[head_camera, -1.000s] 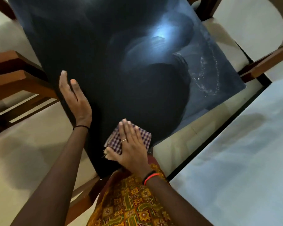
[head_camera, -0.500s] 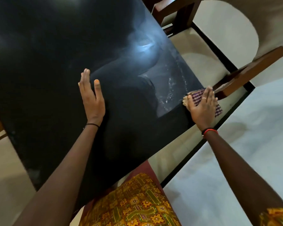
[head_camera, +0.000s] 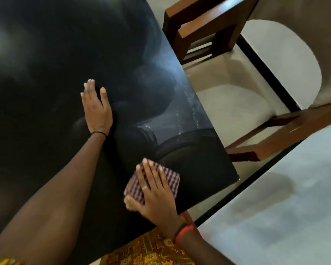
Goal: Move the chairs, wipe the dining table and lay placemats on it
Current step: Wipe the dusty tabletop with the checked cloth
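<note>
Directly under right grip — checked cloth

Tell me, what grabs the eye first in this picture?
A glossy black table fills the view, wet streaks near its right edge. Near its corner the right hand presses a checked cloth on it; the left hand lies flat further in. A wooden chair stands beside it.

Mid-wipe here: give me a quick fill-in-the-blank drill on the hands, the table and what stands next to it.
1. The right hand presses a checked ____ onto the black table.
2. The left hand lies flat on the table and holds ____.
3. A wooden ____ stands beside the table's right edge.
Missing words: cloth; nothing; chair.
</note>
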